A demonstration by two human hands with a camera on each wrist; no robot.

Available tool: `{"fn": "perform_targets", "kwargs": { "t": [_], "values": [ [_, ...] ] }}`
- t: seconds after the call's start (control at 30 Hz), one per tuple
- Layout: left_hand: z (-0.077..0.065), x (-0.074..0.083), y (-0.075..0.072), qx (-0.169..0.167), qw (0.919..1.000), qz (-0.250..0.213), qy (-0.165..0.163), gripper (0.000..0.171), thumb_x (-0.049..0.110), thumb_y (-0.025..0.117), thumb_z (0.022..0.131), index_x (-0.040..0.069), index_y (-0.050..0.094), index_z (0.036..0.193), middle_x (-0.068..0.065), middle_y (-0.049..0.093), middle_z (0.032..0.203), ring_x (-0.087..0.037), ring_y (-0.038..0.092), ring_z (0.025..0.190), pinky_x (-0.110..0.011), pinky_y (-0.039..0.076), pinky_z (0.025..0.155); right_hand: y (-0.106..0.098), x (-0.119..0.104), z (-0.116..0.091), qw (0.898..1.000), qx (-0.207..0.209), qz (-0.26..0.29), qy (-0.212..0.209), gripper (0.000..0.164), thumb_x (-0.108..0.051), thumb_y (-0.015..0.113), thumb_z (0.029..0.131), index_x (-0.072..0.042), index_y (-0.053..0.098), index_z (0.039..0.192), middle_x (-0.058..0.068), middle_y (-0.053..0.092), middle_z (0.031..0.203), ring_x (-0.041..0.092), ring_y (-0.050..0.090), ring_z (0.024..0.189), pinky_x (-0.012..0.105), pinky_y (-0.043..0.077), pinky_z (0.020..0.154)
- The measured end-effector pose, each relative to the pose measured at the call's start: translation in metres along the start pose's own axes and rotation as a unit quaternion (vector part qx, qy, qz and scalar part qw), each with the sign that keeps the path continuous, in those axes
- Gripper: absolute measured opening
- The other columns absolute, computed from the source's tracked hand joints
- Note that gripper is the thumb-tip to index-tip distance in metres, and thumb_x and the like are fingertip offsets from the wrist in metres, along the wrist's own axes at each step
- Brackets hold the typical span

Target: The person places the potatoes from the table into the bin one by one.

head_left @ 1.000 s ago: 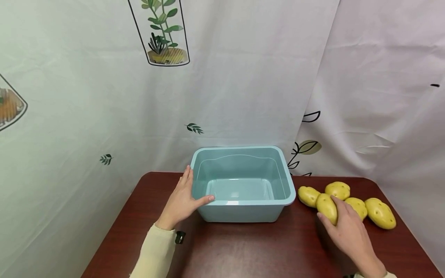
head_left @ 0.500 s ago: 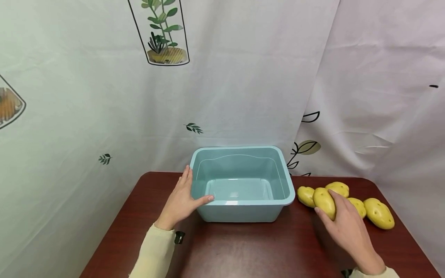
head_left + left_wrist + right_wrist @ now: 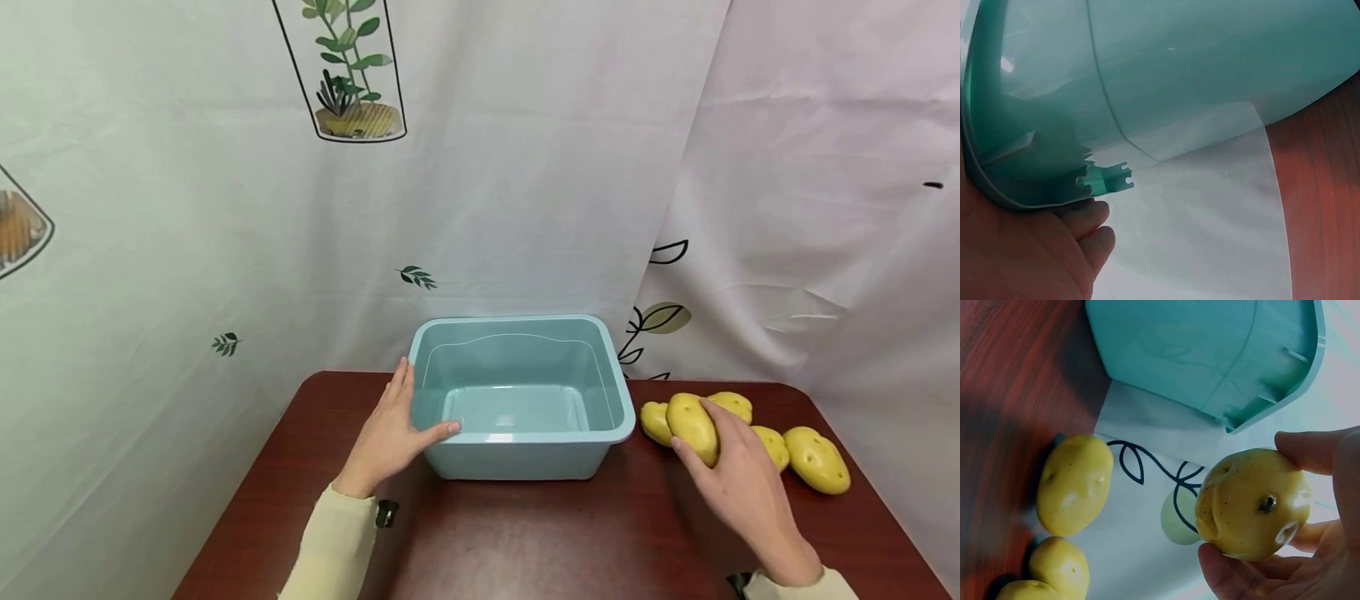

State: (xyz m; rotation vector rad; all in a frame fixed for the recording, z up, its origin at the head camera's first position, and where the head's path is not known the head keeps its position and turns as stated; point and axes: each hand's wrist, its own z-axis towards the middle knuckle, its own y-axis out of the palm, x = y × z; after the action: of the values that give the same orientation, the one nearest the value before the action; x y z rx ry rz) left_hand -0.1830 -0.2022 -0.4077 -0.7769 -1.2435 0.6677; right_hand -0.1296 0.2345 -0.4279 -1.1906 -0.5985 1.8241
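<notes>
In the head view, a light blue plastic basin point(image 3: 517, 458) stands on the dark red table with nothing inside. My left hand point(image 3: 382, 437) rests against its left front corner, fingers straight along the left rim and thumb extended over the front rim. In the left wrist view, fingertips point(image 3: 1099, 249) show just below the basin's rim. My right hand point(image 3: 746, 483) holds a yellow potato point(image 3: 692, 427) between thumb and fingers, raised off the table, as the right wrist view confirms for the held potato point(image 3: 1254, 503). Behind it, another potato point(image 3: 655, 422) lies partly hidden.
More potatoes lie on the right of the table point(image 3: 562, 542): one at the back point(image 3: 735, 406), one beside my right hand's fingers point(image 3: 772, 447), and a far-right potato point(image 3: 817, 460). A white printed curtain point(image 3: 525, 208) hangs right behind the table.
My right hand has lifted the potato off the table and moved it slightly left and up, partly covering the potatoes behind. The left hand and basin have stayed in place.
</notes>
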Motion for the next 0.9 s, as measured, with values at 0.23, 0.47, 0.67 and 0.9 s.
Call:
{"fn": "perform_targets", "kwargs": {
  "t": [0.23,0.47,0.67,0.9],
  "values": [
    [-0.001,0.001,-0.001,-0.001,0.9999,-0.015,-0.006,0.121,0.069,0.071,0.08,0.005,0.007,0.161,-0.001,-0.003,0.169,-0.031,0.029,0.149,-0.056,0.038,0.109,-0.002,-0.007,0.003,1.0,0.003,0.002,0.004,0.067,-0.035,0.071,0.094,0.003,0.047,0.143,0.033,0.051,0.133,0.051,0.048,0.118,0.066,0.038,0.091],
    [0.0,0.0,0.0,0.0,0.9999,-0.01,-0.004,0.122,0.071,0.069,0.08,0.004,0.007,0.161,-0.002,-0.003,0.169,-0.032,0.033,0.147,-0.056,0.041,0.106,-0.003,-0.013,0.006,1.0,0.009,0.004,0.001,0.067,-0.034,0.072,0.093,0.003,0.047,0.143,0.032,0.051,0.133,0.05,0.047,0.12,0.066,0.039,0.093],
    [0.0,0.0,0.0,0.002,0.9999,-0.012,0.0,0.124,0.077,0.065,0.078,0.004,0.008,0.161,-0.003,-0.002,0.169,-0.032,0.033,0.147,-0.055,0.041,0.106,-0.004,-0.017,0.009,1.0,0.017,0.009,-0.009,0.067,-0.033,0.073,0.092,0.001,0.048,0.143,0.03,0.052,0.133,0.049,0.048,0.12,0.065,0.039,0.092],
    [-0.001,0.0,0.0,-0.002,0.9999,-0.012,-0.002,0.123,0.075,0.066,0.08,0.004,0.008,0.161,-0.003,-0.002,0.169,-0.033,0.03,0.148,-0.056,0.04,0.107,-0.004,-0.024,0.013,0.999,0.023,0.016,-0.02,0.067,-0.03,0.075,0.09,0.0,0.048,0.144,0.028,0.053,0.134,0.048,0.049,0.119,0.063,0.039,0.09]
  ]
}}
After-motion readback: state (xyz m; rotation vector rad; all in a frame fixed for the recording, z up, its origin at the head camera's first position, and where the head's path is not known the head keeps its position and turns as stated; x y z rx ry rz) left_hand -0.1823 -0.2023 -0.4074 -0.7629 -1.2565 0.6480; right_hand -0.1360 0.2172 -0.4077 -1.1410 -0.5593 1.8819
